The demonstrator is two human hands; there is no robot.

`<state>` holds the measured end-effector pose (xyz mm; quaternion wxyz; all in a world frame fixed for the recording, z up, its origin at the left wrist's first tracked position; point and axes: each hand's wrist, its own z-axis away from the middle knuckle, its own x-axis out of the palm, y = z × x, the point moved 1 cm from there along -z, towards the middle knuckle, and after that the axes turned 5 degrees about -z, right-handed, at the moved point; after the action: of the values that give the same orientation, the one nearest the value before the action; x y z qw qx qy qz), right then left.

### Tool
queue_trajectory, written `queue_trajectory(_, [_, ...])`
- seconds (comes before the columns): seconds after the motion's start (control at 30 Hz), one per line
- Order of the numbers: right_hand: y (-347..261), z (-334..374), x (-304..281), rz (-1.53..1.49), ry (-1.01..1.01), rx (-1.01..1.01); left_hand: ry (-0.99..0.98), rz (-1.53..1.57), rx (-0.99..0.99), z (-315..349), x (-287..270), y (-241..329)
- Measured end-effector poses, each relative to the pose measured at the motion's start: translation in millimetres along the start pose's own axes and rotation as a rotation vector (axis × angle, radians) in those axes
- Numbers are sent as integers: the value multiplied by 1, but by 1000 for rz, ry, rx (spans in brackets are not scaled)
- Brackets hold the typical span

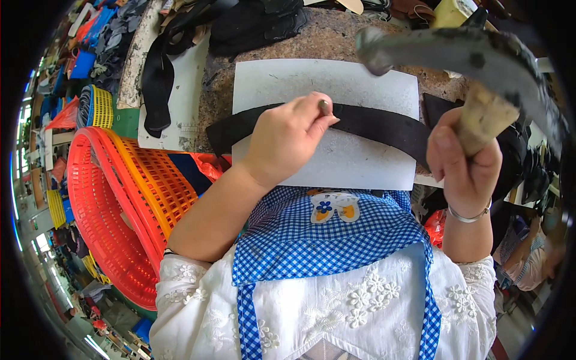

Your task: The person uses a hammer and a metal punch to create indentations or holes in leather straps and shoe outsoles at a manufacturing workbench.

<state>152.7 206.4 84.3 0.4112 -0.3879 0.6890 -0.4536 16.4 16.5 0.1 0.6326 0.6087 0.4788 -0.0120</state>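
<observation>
A long black strip [378, 128], perhaps leather, lies across a white board [324, 78] on the workbench. My left hand [285, 138] is closed round a small metal rod like a punch [324, 107], held upright over the strip. Only the rod's round top shows; its lower end is hidden by my fingers. My right hand [465, 159] grips the wooden handle of a hammer [450, 51], raised to the right of the strip. The hammer's rounded striking end is apart from the rod and blurred.
Black material [258, 27] is heaped at the back of the worn bench [336, 36]. A black strap [157, 90] hangs at its left. Red [90, 210] and orange [150, 180] plastic baskets stand left of me. Black pieces [516, 162] lie at the right. Another person [525, 252] is at far right.
</observation>
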Motion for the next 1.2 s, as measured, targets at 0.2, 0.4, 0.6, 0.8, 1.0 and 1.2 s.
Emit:
queue_trajectory(0.2, [15,-1,5,456,-223,-96,48,424,-354,-3,-5,-16])
queue_trajectory(0.4, [19,8,2,283,-104,146,22,490,-230,5,-6,-29])
queue_trajectory(0.6, [13,5,4,92,-7,109,81,83,-65,2,-8,-13])
queue_trajectory(0.8, [15,-4,9,595,-377,-179,155,-225,71,4,-3,-5])
queue_trajectory(1.0, [15,-4,10,266,-142,18,115,323,-166,4,-9,-28])
queue_trajectory(1.2, [2,-12,13,-42,-39,-50,65,98,-10,2,-15,-17])
